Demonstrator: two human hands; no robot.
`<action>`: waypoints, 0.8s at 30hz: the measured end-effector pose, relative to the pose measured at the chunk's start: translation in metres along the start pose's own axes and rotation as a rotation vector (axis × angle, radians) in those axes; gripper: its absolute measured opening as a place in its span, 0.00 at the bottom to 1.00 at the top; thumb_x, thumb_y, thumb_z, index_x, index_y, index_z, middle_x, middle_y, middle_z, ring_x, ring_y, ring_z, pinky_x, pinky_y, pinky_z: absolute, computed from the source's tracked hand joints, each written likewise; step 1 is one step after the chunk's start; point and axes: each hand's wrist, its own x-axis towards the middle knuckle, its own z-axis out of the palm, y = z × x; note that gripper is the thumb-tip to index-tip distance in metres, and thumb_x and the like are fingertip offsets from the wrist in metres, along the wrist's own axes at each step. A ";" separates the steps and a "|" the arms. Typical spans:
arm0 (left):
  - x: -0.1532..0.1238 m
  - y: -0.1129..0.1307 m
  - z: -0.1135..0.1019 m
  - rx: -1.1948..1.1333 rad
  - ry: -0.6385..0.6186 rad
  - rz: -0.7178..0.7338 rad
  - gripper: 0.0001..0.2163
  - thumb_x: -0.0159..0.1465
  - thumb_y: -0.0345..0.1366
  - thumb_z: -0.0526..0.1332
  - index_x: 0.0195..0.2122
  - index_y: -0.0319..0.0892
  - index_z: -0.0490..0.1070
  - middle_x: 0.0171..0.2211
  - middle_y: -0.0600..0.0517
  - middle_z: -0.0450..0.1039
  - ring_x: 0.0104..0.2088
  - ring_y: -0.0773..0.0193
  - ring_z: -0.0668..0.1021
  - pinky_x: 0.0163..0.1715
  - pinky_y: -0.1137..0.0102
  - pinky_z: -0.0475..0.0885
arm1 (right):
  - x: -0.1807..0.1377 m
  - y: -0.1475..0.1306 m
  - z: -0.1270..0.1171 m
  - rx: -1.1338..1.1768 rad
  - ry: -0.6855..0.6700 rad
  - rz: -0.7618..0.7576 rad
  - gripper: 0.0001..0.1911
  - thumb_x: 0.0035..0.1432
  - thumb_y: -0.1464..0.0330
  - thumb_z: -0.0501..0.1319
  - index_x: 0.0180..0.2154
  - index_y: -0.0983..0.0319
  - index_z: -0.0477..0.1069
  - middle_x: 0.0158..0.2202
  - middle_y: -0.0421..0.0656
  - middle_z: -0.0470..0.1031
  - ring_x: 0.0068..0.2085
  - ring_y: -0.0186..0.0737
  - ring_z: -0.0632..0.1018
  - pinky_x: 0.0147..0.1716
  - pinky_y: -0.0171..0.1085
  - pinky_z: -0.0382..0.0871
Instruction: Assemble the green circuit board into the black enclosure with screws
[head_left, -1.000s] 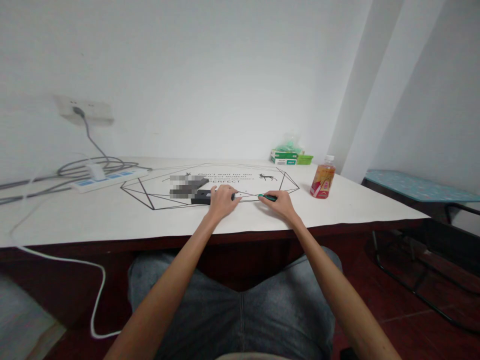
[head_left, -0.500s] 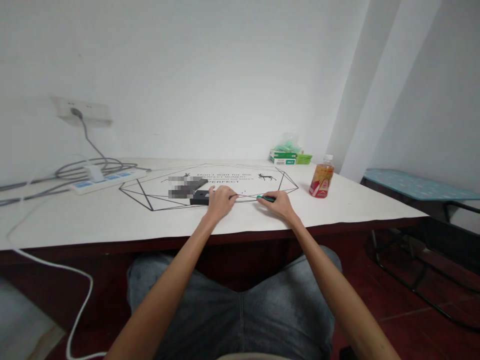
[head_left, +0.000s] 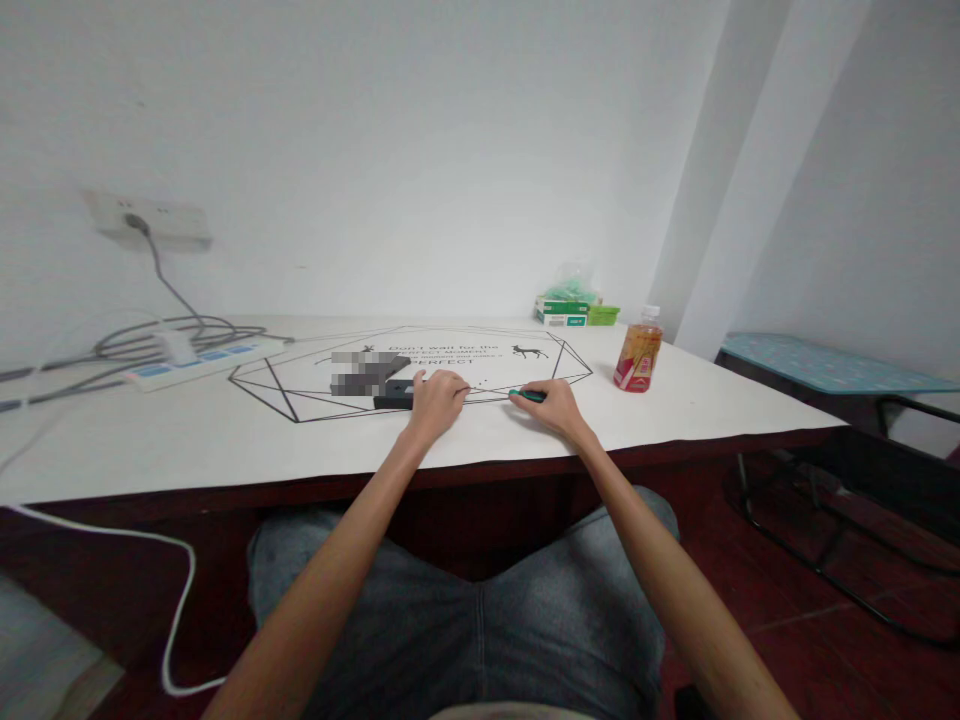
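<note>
My right hand (head_left: 553,405) grips a screwdriver (head_left: 531,396) by its green and black handle. Its thin shaft points left toward my left hand (head_left: 437,402). The fingertips of that left hand are pinched together by the shaft's tip; what sits between them is too small to make out. Beside and partly behind the left hand lies a flat black box (head_left: 391,395). Another dark flat object (head_left: 386,371), partly pixelated, rests just beyond it. A few tiny dark specks (head_left: 481,382) lie on the white tabletop between my hands.
A bottle of reddish drink (head_left: 639,352) stands on the right of the printed table (head_left: 480,440). Green-and-white boxes (head_left: 562,312) sit at the back. On the left are a power strip (head_left: 196,364) and coiled grey cables (head_left: 172,330). A blue-topped table (head_left: 825,362) is at far right.
The view has shifted slightly, moving everything a little to the left. Both hands keep nearly the same pose, with the screwdriver still in the right hand.
</note>
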 end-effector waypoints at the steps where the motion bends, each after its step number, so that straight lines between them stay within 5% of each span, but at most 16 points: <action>1: 0.000 -0.001 0.001 0.005 0.006 0.004 0.13 0.67 0.34 0.54 0.36 0.45 0.80 0.44 0.46 0.80 0.49 0.52 0.75 0.59 0.46 0.53 | 0.000 0.001 0.000 -0.008 0.001 -0.004 0.18 0.55 0.56 0.63 0.29 0.64 0.82 0.23 0.44 0.78 0.27 0.38 0.75 0.28 0.34 0.60; 24: 0.000 0.003 0.002 0.063 -0.077 0.035 0.16 0.68 0.30 0.50 0.42 0.44 0.78 0.48 0.45 0.78 0.52 0.53 0.74 0.59 0.49 0.56 | 0.000 0.006 0.004 0.016 0.056 -0.062 0.12 0.52 0.59 0.68 0.33 0.60 0.83 0.34 0.45 0.83 0.35 0.46 0.81 0.35 0.37 0.70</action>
